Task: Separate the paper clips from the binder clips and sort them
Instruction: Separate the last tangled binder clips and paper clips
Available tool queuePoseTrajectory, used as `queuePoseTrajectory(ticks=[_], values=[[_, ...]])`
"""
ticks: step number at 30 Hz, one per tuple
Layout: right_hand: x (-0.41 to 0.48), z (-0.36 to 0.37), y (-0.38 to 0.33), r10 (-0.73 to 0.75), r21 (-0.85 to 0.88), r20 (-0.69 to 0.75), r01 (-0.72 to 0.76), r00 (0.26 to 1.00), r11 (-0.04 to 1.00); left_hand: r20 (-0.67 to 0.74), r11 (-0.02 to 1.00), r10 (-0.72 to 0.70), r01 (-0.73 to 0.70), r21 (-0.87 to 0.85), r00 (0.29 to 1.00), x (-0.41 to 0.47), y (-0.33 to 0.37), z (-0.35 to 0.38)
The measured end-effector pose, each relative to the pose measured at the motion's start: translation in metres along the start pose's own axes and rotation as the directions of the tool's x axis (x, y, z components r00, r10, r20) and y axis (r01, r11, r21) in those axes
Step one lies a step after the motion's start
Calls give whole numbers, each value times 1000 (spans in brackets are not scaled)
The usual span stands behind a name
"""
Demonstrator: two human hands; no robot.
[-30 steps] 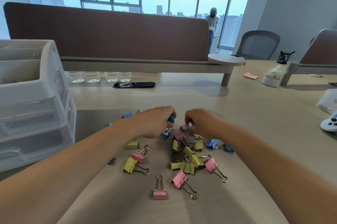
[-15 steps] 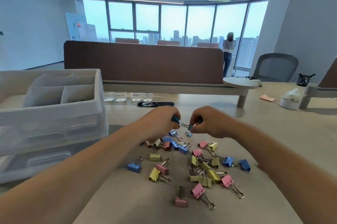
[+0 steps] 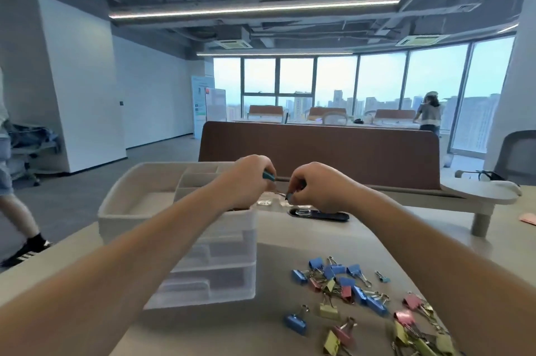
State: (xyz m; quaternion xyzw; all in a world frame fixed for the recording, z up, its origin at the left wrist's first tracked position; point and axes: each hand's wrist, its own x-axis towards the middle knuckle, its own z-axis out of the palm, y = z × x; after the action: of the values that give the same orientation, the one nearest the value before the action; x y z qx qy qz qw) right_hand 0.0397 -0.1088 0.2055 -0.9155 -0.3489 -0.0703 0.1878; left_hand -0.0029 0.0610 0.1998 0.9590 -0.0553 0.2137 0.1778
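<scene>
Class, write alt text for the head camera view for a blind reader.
The left hand grips a teal binder clip and the right hand pinches a small clip, near a white drawer organizer. Blue, pink and yellow binder clips lie scattered on the table.

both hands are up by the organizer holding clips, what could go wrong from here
1. The left hand grips a teal binder clip and the right hand pinches a small clip. A thin wire seems to link them, so pulling them apart could flick one out of the grip.
2. A dropped clip might land among the clear cups behind, or in a wrong compartment of the organizer.
</scene>
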Motion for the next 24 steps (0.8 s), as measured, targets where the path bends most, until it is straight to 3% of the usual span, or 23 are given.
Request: queuePoseTrajectory(ticks=[6, 11, 17, 24], values=[[63, 14, -36, -48, 7, -73, 48, 996, 999, -110, 996, -61, 67, 53, 992, 12, -50, -36], [110, 31, -60, -121, -94, -26, 118, 992, 989, -50, 986, -144, 148, 75, 988, 22, -92, -51], [135, 51, -75, -173, -173, 46, 178, 984, 969, 85, 983, -145, 134, 125, 986, 22, -114, -46], [139, 58, -71, -188, -133, 52, 193, 981, 972, 16, 974, -161, 156, 161, 987, 19, -123, -40]])
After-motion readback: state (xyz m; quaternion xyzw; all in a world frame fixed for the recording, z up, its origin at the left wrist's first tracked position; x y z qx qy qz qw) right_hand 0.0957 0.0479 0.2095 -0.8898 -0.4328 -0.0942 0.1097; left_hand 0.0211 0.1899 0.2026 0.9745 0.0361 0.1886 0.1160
